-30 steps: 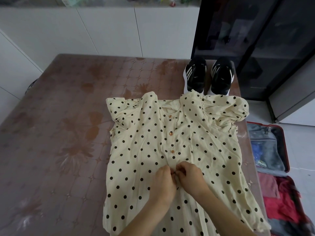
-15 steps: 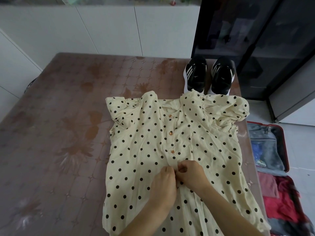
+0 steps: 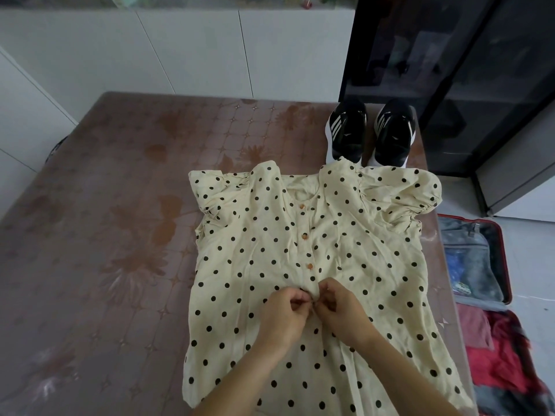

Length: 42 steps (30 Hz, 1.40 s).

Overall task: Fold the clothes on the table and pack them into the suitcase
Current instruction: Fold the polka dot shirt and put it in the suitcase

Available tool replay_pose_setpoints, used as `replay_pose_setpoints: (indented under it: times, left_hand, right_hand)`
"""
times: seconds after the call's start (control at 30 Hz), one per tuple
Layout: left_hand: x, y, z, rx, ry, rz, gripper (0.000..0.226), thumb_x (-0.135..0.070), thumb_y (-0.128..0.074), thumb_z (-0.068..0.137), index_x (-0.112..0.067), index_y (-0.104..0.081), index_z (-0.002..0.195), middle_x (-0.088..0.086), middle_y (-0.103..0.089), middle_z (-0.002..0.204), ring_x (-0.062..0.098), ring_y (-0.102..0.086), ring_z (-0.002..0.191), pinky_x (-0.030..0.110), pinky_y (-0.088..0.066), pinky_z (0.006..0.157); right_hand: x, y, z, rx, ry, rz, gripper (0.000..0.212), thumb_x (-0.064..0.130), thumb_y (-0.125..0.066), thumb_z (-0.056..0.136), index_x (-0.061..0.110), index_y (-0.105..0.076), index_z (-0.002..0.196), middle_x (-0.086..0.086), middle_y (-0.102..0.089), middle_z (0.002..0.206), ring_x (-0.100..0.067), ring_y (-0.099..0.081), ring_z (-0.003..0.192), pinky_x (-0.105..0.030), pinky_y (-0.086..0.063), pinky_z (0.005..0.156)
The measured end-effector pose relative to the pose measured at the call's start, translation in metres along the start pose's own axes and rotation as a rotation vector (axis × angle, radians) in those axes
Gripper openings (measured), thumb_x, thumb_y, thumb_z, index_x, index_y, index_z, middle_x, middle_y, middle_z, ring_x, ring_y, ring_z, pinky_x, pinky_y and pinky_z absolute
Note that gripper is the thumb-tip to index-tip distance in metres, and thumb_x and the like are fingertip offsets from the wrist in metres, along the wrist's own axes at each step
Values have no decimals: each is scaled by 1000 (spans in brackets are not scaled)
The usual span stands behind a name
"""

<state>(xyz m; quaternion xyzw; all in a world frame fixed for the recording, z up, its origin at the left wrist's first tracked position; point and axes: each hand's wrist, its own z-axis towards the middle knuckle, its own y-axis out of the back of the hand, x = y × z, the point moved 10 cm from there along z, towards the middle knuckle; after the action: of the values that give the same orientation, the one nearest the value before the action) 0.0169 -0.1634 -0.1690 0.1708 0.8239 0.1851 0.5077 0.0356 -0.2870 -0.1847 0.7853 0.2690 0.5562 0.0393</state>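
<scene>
no readable txt, no labels, no nos.

Not much moves here: the left hand (image 3: pixel 280 318) and right hand (image 3: pixel 341 313) creep a tiny bit up the front of the dress (image 3: pixel 345 235), closer to the lowest visible button (image 3: pixel 310 266). The left hand rolls so its curled fingertips now show, and the cloth pinched between the two bunches into a small ridge.
</scene>
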Motion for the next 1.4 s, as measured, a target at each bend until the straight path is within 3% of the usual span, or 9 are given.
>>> replay_pose_setpoints:
  times: [0.1,0.3,0.6,0.67,0.77,0.93,1.07,1.2,1.4]
  left_hand:
    - [-4,1,-7,-31,-68,42,33,-12,-66,86,-40,-53,75,-18,-62,79,-13,-58,80,4,-44,70]
    - [5,3,-3,-71,-17,-19,30,-12,-68,84,-39,-58,74,-17,-66,78,-3,-64,76,12,-49,73]
    - [2,2,-11,-151,-89,-38,19,-8,-63,86,-26,-61,92,-13,-63,87,-6,-57,85,10,-48,72]
    - [4,1,-13,-167,-74,-57,22,-7,-63,86,-28,-58,90,-13,-63,87,-6,-57,86,10,-48,72]
    - [8,0,-14,-167,-52,-80,24,-7,-62,87,-30,-57,89,-13,-64,89,-5,-58,87,10,-48,72]
    - [11,1,-12,-149,-42,-110,16,-6,-60,90,-19,-66,99,-19,-62,86,-14,-58,83,5,-46,72]
    - [6,1,-15,-143,-124,46,20,-11,-56,92,-16,-69,106,-12,-67,95,-1,-62,88,16,-49,84]
    - [-9,-5,-15,-79,-301,358,17,-16,-49,92,-16,-66,95,-3,-64,88,10,-59,79,24,-48,72]
    - [-22,-16,-7,12,-417,650,17,-19,-43,94,-11,-56,101,2,-57,100,17,-56,90,22,-35,71]
  right_hand:
    - [1,-2,-3,2,14,-16,18,1,-57,83,18,-53,84,12,-53,59,-2,-45,54,-16,-40,56]
    - [7,3,-7,-32,7,58,17,2,-61,84,18,-55,85,5,-61,66,0,-50,55,-13,-42,58]
    - [-17,-2,-9,-63,-265,387,11,-4,-66,79,3,-67,86,-11,-68,70,-16,-62,64,-29,-53,68]
    - [-16,0,-9,-60,-252,305,5,0,-68,78,5,-68,77,-6,-67,66,-9,-59,59,-24,-50,62]
    - [-10,1,-5,-37,-176,63,23,9,-68,77,15,-58,57,8,-51,50,-4,-43,47,-20,-38,50]
    - [-1,-4,2,-1,-89,-65,33,9,-65,76,17,-43,53,12,-40,44,-3,-34,44,-15,-30,48]
    - [4,-7,0,-5,-49,-111,34,7,-62,78,19,-40,55,11,-39,48,-2,-37,43,-15,-33,48]
    - [9,-11,-2,10,30,-272,34,7,-57,80,20,-36,57,9,-38,53,-7,-38,49,-17,-36,53]
    - [17,-8,2,25,160,-350,29,5,-57,81,21,-45,60,10,-46,54,-8,-44,53,-17,-36,54]
